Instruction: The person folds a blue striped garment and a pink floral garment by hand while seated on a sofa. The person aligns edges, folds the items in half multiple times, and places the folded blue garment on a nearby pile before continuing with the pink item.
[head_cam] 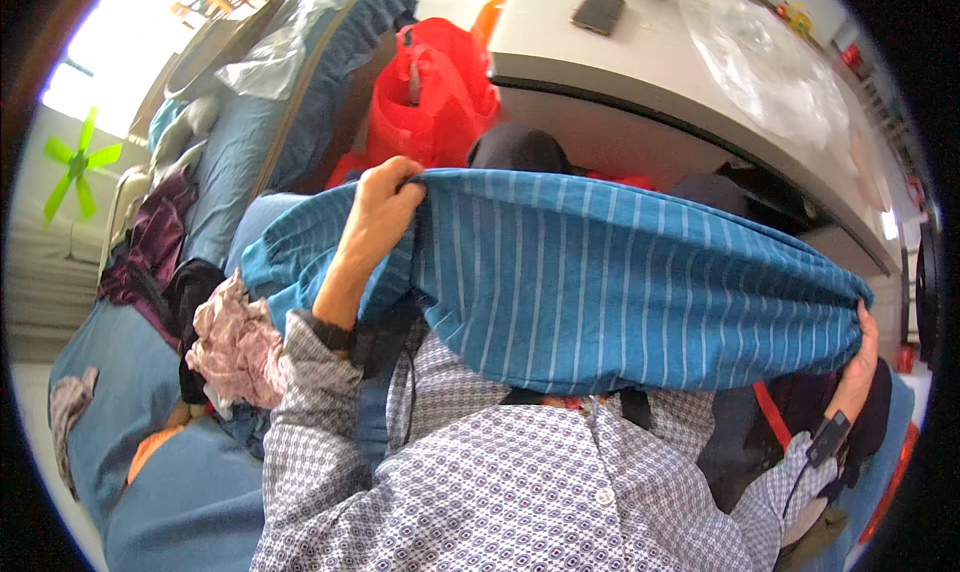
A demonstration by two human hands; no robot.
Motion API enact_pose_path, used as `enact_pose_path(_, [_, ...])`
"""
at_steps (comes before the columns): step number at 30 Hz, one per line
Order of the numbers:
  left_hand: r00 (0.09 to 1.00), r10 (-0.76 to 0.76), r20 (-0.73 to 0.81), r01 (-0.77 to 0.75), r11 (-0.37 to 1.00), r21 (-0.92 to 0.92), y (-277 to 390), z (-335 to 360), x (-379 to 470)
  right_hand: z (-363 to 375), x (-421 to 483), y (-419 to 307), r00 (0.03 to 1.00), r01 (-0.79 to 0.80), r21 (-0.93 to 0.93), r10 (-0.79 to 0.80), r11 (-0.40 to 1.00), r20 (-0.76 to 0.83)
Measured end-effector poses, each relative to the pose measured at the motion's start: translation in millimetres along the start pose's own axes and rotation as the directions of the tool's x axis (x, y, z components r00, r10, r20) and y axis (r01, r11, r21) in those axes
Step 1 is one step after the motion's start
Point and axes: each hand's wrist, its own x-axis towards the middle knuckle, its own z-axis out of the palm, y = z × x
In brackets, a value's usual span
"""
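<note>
A blue cloth with pale stripes point(600, 279) is stretched across my lap, over my knees. My left hand point(386, 204) pinches its upper edge, thumb against curled fingers, and the rest of the cloth hangs in folds to the left of that hand. At the far right, my right hand point(864, 343) grips the gathered other end; its fingers are partly hidden behind the fabric. A crumpled pale pink cloth point(238, 339) lies beside my left forearm.
Ahead stands a white table point(555, 32) bearing a smartphone point(598, 12) and clear plastic film point(772, 62). A red bag point(435, 92) stands left of it. Dark purple clothing point(154, 234) lies on the blue sofa point(112, 369). A green fan point(79, 165) is at far left.
</note>
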Motion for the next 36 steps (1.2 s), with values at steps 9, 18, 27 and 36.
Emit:
enact_pose_path(9, [0.994,0.075,0.081,-0.099,0.928,0.360,-17.0,15.1,-15.7,-42.8,33.5,-20.4,0.996,-0.065,0.001,0.065,0.998,-0.060])
enact_pose_path(18, [0.993,0.060,0.098,-0.085,0.958,0.274,-8.7,17.3,-15.6,-85.5,35.0,-58.2,0.994,0.044,-0.072,-0.051,0.996,-0.101])
enact_pose_path(27, [0.962,0.070,0.264,-0.062,0.997,-0.041,5.1,-5.5,-36.0,-93.0,12.0,-63.1,0.973,0.021,-0.012,-0.023,1.000,-0.230])
enact_pose_path(36, [0.977,-0.043,0.209,0.098,0.960,-0.264,58.7,-72.3,-72.3,-84.3,-1.6,-68.8,0.987,-0.034,-0.106,0.017,0.994,-0.158])
